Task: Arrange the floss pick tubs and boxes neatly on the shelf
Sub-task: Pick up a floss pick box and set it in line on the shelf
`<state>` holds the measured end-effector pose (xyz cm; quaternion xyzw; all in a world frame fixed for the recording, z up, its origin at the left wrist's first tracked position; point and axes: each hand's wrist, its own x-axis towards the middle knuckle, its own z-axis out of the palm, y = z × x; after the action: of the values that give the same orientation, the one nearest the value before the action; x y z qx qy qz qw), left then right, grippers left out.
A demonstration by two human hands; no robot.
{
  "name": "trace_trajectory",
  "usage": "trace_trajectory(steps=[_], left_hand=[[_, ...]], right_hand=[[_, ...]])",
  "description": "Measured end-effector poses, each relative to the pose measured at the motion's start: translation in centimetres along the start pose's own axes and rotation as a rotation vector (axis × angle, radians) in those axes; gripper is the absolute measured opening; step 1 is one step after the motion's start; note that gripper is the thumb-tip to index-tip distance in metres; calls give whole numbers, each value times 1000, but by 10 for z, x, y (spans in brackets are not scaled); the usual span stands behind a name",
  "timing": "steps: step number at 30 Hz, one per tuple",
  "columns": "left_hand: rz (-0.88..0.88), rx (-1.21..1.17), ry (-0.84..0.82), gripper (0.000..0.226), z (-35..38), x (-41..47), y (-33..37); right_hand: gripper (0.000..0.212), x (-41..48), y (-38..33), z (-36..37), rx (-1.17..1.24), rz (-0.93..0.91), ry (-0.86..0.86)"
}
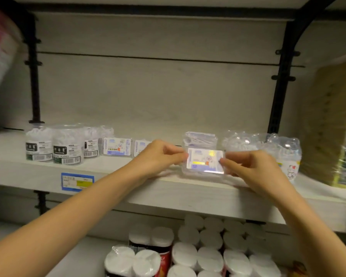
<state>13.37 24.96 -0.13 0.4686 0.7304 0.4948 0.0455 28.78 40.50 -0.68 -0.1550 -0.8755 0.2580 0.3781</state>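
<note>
Pale wood-grain shelf, white back panel. Clear floss pick box at the front edge, right of centre; long axis runs parallel to that edge, printed face toward the camera. Label: "50" legible, rest blurred. Tubs at the shelf's left end read "FLOSS". Left hand pinches the box's left end, right hand its right end; both are narrow fingertip grips.

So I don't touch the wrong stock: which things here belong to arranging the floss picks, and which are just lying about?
Job: floss box pinched by left hand and right hand; round tubs; standing boxes; clear packs; shelf.
Lying about: price tag; white-topped rolls below; yellow bundle; pink pack.
</note>
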Motion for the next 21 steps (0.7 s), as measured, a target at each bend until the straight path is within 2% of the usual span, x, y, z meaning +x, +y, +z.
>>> trace_trajectory(steps=[4,11,16,21], left_hand=[[157,-162,230,32,-5,-6,6],[244,-170,297,30,-11,-18,9],[211,28,280,30,-41,-26,5],[200,366,285,15,-85,-44,-14]], right_hand=[[29,0,-8,0,165,-96,176],[26,-3,-17,3,231,-167,202],[29,7,-32,19,212,-176,109],[27,17,-62,59,145,-189,-38]])
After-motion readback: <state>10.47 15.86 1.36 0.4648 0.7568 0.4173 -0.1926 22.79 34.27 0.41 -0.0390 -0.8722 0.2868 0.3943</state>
